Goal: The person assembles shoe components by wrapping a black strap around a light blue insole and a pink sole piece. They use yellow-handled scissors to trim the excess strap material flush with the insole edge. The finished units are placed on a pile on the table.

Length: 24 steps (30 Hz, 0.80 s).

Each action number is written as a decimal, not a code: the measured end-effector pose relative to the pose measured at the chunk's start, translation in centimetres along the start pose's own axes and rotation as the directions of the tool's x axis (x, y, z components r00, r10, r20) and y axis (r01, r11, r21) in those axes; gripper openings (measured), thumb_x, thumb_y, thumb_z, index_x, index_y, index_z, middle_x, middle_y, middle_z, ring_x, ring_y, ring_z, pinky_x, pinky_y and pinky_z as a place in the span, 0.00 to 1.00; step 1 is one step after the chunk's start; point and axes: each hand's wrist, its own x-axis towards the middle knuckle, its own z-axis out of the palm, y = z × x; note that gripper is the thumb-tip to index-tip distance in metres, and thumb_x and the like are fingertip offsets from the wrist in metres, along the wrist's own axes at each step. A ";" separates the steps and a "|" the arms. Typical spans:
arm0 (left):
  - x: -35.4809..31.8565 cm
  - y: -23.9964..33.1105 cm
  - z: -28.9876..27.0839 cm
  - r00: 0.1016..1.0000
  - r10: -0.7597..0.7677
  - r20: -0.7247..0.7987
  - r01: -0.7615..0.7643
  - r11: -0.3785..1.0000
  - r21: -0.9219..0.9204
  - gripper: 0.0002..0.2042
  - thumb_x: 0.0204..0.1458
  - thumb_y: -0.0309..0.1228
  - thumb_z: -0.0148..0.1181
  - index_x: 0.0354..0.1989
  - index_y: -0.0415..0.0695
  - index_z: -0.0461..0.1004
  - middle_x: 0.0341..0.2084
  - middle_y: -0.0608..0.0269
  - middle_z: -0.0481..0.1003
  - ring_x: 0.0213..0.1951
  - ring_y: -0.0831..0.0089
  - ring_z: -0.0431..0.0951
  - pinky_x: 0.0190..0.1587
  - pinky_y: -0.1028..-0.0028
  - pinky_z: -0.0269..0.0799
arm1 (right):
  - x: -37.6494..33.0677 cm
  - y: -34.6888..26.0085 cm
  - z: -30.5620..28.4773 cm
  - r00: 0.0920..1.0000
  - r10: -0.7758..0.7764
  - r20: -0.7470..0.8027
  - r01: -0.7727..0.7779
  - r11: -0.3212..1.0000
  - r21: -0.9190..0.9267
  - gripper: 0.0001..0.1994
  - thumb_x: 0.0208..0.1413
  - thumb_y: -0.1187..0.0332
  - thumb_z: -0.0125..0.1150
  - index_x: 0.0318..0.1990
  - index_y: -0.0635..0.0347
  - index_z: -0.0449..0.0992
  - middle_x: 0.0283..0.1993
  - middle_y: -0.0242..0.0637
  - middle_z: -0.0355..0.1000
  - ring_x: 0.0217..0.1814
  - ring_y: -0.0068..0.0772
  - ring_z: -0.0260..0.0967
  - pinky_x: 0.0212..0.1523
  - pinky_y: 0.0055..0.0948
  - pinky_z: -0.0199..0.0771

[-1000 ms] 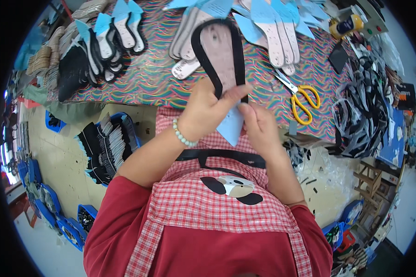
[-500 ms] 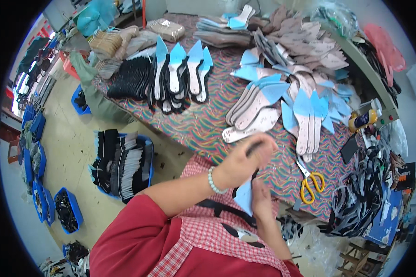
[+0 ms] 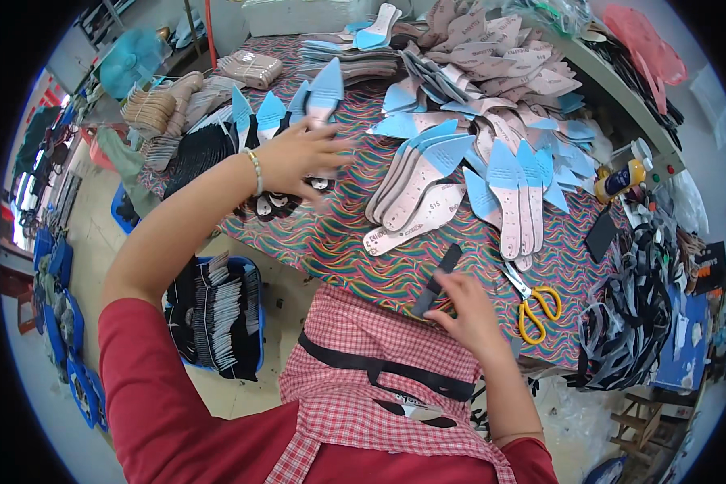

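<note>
My left hand (image 3: 298, 161), blurred at the fingertips, is spread over a row of black-edged shoe insoles at the back left of the table. A white insole with a blue pointed end (image 3: 326, 85) stands out just beyond its fingers; the hand covers its lower part. Near the table's front edge, my right hand (image 3: 464, 310) has thumb and forefinger closed about a flat black bar (image 3: 446, 262), which slants over the cloth. Several white-and-blue insoles (image 3: 415, 181) lie in a fanned stack beyond it. More insoles (image 3: 508, 206) lie fanned to the right.
Yellow-handled scissors (image 3: 532, 310) lie right of my right hand. A heap of black straps (image 3: 629, 315) is at the table's right side, near a yellow bottle (image 3: 621, 179). More insoles (image 3: 492, 48) pile up at the back. A blue crate (image 3: 260, 323) of insoles stands below the table's left edge.
My left hand has gone from in front of my apron to the back-left insoles. The insole between my hands is gone from there. The black bar now lies by my right hand, further forward.
</note>
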 end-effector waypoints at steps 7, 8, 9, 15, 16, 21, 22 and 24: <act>-5.5 11.8 4.9 0.960 -0.279 -0.002 0.202 0.699 -0.686 0.15 0.53 0.35 0.58 0.46 0.41 0.75 0.46 0.56 0.75 0.50 0.60 0.73 0.53 0.65 0.66 | -11.0 0.7 -2.2 0.925 0.349 0.149 -0.370 0.917 0.148 0.06 0.49 0.73 0.62 0.35 0.63 0.76 0.32 0.41 0.71 0.34 0.39 0.70 0.37 0.31 0.69; -8.2 14.7 6.8 0.927 -0.350 0.135 0.312 0.518 -0.796 0.13 0.54 0.35 0.58 0.43 0.39 0.76 0.41 0.56 0.76 0.45 0.64 0.74 0.48 0.68 0.67 | -14.8 1.8 -3.3 0.829 0.519 0.209 -0.549 0.826 0.127 0.06 0.50 0.75 0.61 0.36 0.63 0.76 0.33 0.41 0.71 0.34 0.36 0.69 0.37 0.30 0.69; -10.5 16.6 8.6 0.884 -0.381 0.271 0.404 0.330 -0.853 0.12 0.55 0.34 0.57 0.40 0.38 0.77 0.37 0.57 0.77 0.40 0.68 0.75 0.44 0.70 0.68 | -18.2 2.5 -4.6 0.699 0.674 0.239 -0.707 0.702 0.087 0.06 0.51 0.76 0.59 0.38 0.64 0.76 0.33 0.40 0.71 0.34 0.34 0.69 0.37 0.28 0.69; -19.8 24.9 26.6 0.296 -0.334 0.895 0.756 -0.491 -0.433 0.28 0.57 0.51 0.52 0.42 0.29 0.75 0.37 0.54 0.79 0.39 0.73 0.77 0.43 0.75 0.70 | -21.0 1.3 -4.3 0.611 0.776 -0.153 -0.767 0.629 0.128 0.09 0.55 0.76 0.58 0.43 0.65 0.75 0.36 0.37 0.73 0.35 0.24 0.69 0.38 0.22 0.69; -18.9 25.8 26.6 0.307 -0.262 0.915 0.559 -0.729 -0.396 0.25 0.57 0.47 0.53 0.45 0.31 0.74 0.38 0.56 0.78 0.40 0.73 0.77 0.44 0.75 0.71 | -17.9 -0.4 -2.6 0.678 0.724 -0.127 -0.693 0.687 0.219 0.07 0.55 0.75 0.58 0.42 0.65 0.76 0.36 0.36 0.73 0.36 0.21 0.69 0.38 0.21 0.70; -17.9 26.3 26.6 0.456 -0.488 0.744 -0.113 -0.861 -0.496 0.12 0.57 0.32 0.55 0.46 0.38 0.72 0.42 0.56 0.76 0.42 0.71 0.77 0.48 0.72 0.71 | -4.8 -7.6 7.5 0.978 -0.016 0.208 -0.069 0.917 0.393 0.08 0.48 0.69 0.65 0.35 0.61 0.76 0.31 0.40 0.72 0.32 0.40 0.71 0.33 0.31 0.70; -17.6 25.7 25.6 0.446 -0.541 0.713 -0.199 -0.837 -0.510 0.10 0.58 0.29 0.54 0.45 0.39 0.72 0.43 0.56 0.76 0.43 0.70 0.76 0.50 0.70 0.70 | -3.4 -9.1 9.8 0.947 -0.131 0.293 0.003 0.916 0.401 0.07 0.49 0.69 0.64 0.35 0.61 0.77 0.32 0.39 0.73 0.32 0.38 0.71 0.34 0.30 0.71; -18.0 25.0 24.5 0.410 -0.655 0.635 -0.359 -0.756 -0.547 0.07 0.57 0.27 0.55 0.43 0.42 0.72 0.42 0.58 0.76 0.44 0.69 0.76 0.51 0.68 0.69 | -2.1 -10.7 13.7 0.866 -0.269 0.423 0.147 0.943 0.298 0.07 0.50 0.67 0.63 0.35 0.61 0.77 0.33 0.39 0.74 0.34 0.38 0.72 0.35 0.32 0.72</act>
